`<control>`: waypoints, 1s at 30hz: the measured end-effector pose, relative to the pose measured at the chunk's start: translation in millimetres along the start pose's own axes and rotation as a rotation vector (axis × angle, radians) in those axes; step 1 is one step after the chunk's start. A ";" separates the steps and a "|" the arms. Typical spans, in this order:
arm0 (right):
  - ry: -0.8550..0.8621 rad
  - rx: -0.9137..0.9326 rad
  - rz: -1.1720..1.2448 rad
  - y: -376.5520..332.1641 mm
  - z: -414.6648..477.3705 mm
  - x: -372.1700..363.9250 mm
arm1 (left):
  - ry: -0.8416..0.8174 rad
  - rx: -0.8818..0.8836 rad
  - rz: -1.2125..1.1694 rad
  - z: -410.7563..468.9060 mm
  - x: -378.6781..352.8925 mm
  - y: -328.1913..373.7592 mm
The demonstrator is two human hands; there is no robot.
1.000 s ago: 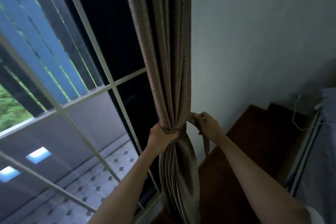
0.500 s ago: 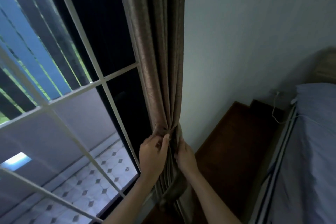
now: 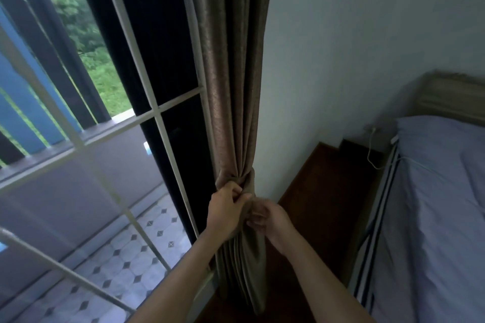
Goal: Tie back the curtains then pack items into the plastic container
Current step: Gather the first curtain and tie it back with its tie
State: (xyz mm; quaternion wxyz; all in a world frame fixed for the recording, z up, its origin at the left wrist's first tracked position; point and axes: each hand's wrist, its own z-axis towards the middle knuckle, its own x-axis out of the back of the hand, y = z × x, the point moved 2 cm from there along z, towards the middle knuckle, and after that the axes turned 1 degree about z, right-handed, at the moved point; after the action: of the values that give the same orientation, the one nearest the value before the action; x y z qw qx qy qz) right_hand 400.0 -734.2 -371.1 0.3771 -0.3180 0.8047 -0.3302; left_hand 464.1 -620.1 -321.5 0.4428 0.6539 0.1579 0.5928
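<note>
A brown curtain (image 3: 231, 86) hangs gathered into a narrow bundle between the window and the wall. A band of the same brown cloth, the tieback (image 3: 249, 178), wraps the bundle at its waist. My left hand (image 3: 225, 211) grips the tieback on the window side, fingers closed on the cloth. My right hand (image 3: 270, 219) pinches the tieback's other end just below and to the right, the two hands almost touching. No plastic container is in view.
A white-framed glass door (image 3: 147, 86) fills the left, with a tiled balcony beyond. A bed with a pale blue sheet (image 3: 441, 204) stands at the right, a dark wooden floor (image 3: 322, 191) between it and the wall. A white cable (image 3: 371, 149) hangs by the bed.
My right hand came round from behind the curtain to the front, meeting the left at the tieback. The camera has tilted, showing more of the bed and window.
</note>
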 end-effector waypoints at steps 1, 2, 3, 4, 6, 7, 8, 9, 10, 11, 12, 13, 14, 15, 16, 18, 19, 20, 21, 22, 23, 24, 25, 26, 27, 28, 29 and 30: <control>0.016 -0.027 0.083 -5.8 3.2 -0.9 | -0.014 -0.009 0.002 -0.3 1.8 -1.1; 0.025 -0.055 0.148 -12.3 5.2 -1.5 | -0.022 -0.023 0.005 -1.2 2.9 -0.7; 0.012 -0.075 0.183 -17.6 7.5 -3.2 | -0.026 -0.043 0.010 -2.6 5.0 0.3; -0.019 -0.082 0.171 -23.0 6.8 -6.9 | -0.025 -0.071 0.018 -4.7 7.5 2.1; -0.072 -0.064 0.092 -25.0 5.4 -15.9 | -0.017 -0.143 0.042 -8.8 13.3 6.1; -0.094 -0.049 0.067 -21.7 4.9 -19.7 | -0.010 -0.181 0.064 -10.0 17.8 6.9; -0.119 -0.040 0.069 -17.3 1.9 -24.4 | -0.003 -0.220 0.101 -11.1 23.5 6.6; -0.137 -0.037 0.081 -10.8 0.4 -27.8 | -0.001 -0.249 0.151 -11.9 30.0 3.6; -0.156 -0.042 0.095 -4.6 -2.3 -31.7 | 0.004 -0.271 0.194 -12.4 36.9 -1.2; -0.175 -0.046 0.112 1.3 -4.3 -35.4 | 0.014 -0.283 0.222 -13.2 43.9 -7.6; -0.194 -0.046 0.135 6.4 -5.8 -40.4 | 0.028 -0.292 0.225 -13.5 49.8 -14.8; -0.204 -0.039 0.165 11.5 -5.5 -44.7 | 0.034 -0.294 0.216 -13.8 55.9 -20.6; -0.204 -0.031 0.203 15.0 -5.3 -49.2 | 0.029 -0.287 0.208 -14.0 60.7 -26.1; -0.200 -0.023 0.238 17.6 -3.7 -53.6 | 0.018 -0.282 0.224 -13.9 65.2 -29.6; -0.198 -0.017 0.260 19.1 -2.8 -58.0 | 0.022 -0.295 0.259 -13.3 68.6 -32.2; -0.176 -0.019 0.260 19.8 1.0 -64.2 | 0.094 -0.318 0.344 -11.1 76.1 -36.9; -0.161 -0.023 0.238 19.0 2.5 -67.1 | 0.148 -0.311 0.351 -10.8 80.8 -38.4; -0.148 -0.027 0.212 17.6 3.3 -70.3 | 0.210 -0.305 0.343 -11.5 85.0 -39.8; -0.139 -0.031 0.191 16.6 4.3 -73.0 | 0.283 -0.303 0.337 -13.1 87.9 -41.7; -0.137 -0.035 0.184 15.8 4.7 -75.4 | 0.349 -0.310 0.336 -16.1 89.5 -44.1; -0.140 -0.038 0.180 15.2 5.2 -77.6 | 0.410 -0.317 0.348 -20.6 91.5 -45.7; -0.148 -0.037 0.178 14.9 5.1 -79.7 | 0.434 -0.307 0.346 -25.1 91.6 -48.5; -0.158 -0.034 0.174 15.3 5.5 -81.6 | 0.403 -0.249 0.328 -29.1 90.6 -51.9; -0.166 -0.027 0.176 15.9 5.3 -83.6 | 0.317 -0.137 0.313 -33.0 87.9 -55.8; -0.169 -0.022 0.183 16.5 5.2 -85.8 | 0.195 0.002 0.301 -35.6 82.5 -62.1; -0.165 -0.017 0.199 17.7 5.5 -87.9 | 0.069 0.139 0.242 -38.1 76.4 -68.2; -0.155 -0.014 0.218 19.0 6.0 -89.6 | -0.044 0.267 0.112 -38.9 69.5 -74.2; -0.143 -0.010 0.235 20.0 6.2 -90.5 | -0.130 0.386 -0.080 -38.9 62.9 -78.4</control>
State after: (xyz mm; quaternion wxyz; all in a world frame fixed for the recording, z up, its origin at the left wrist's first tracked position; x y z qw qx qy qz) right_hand 446.2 -655.5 -353.6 0.4682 -0.2461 0.8091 -0.2562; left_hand 469.0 -515.0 -345.4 0.3415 0.7569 0.2654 0.4900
